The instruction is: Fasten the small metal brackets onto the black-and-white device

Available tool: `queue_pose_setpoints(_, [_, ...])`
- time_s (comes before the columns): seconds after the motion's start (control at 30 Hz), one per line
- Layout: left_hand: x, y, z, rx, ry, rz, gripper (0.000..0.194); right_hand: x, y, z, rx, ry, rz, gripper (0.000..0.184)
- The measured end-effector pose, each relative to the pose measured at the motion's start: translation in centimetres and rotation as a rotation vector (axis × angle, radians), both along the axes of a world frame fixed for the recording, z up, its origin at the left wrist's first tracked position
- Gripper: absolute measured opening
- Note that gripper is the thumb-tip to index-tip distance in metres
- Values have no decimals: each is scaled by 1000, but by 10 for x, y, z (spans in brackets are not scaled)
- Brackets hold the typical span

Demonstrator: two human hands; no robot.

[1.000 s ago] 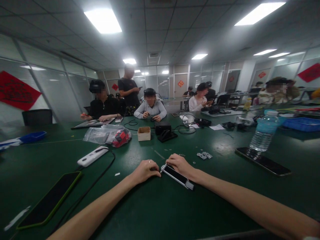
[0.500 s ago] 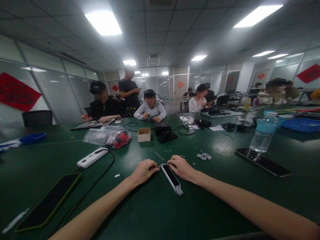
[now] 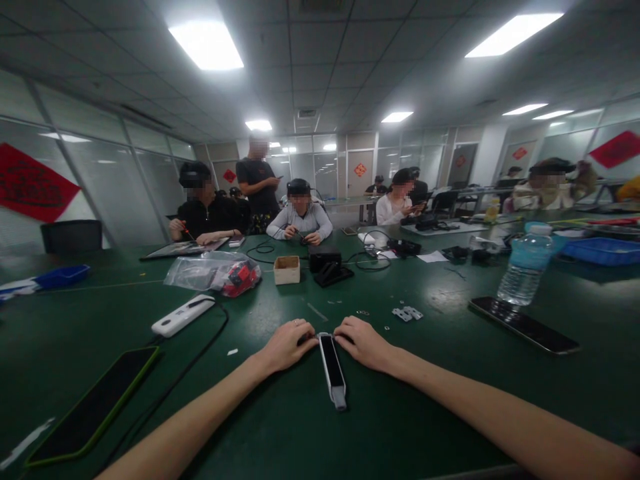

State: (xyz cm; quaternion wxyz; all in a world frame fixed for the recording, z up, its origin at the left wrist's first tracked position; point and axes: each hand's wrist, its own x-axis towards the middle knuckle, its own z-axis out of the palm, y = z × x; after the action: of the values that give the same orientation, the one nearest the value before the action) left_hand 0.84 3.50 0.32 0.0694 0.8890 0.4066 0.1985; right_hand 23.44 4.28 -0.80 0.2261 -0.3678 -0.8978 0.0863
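Note:
A slim white device [image 3: 333,367] with a long black face and a grey tapered tip lies on the green table, tip toward me. My left hand [image 3: 290,343] is closed at the left side of its far end, thumb and fingers pressed together. Opposite, my right hand [image 3: 363,341] has curled fingers against the right side of the same end. A bit of grey shows at my left fingertips; whether it is a separate piece I cannot tell. Beyond my right hand lie several small metal plates [image 3: 407,313] and tiny rings [image 3: 363,312].
On the left lie a green-edged phone [image 3: 95,407] and a white power bank [image 3: 183,315] with a black cable. Ahead are a plastic bag [image 3: 213,272] and a small box [image 3: 287,270]. A water bottle [image 3: 525,267] and dark phone [image 3: 523,325] are right. Several people sit beyond.
The slim device has turned, its near tip swinging left, so it now lies straighter toward me. My hands stay at its far end, the right one slightly lower.

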Motion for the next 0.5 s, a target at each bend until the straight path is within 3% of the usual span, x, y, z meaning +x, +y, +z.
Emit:
queue_pose_setpoints(0.23, [2, -3, 5, -21, 22, 28, 22, 21, 16, 7, 3, -40, 26, 28])
queue_pose_setpoints(0.37, [3, -7, 9, -19, 30, 28, 19, 50, 41, 8, 92, -78, -147, 29])
queue_pose_setpoints(0.5, [2, -7, 8, -8, 37, 30, 14, 69, 56, 4, 66, -158, -242, 28])
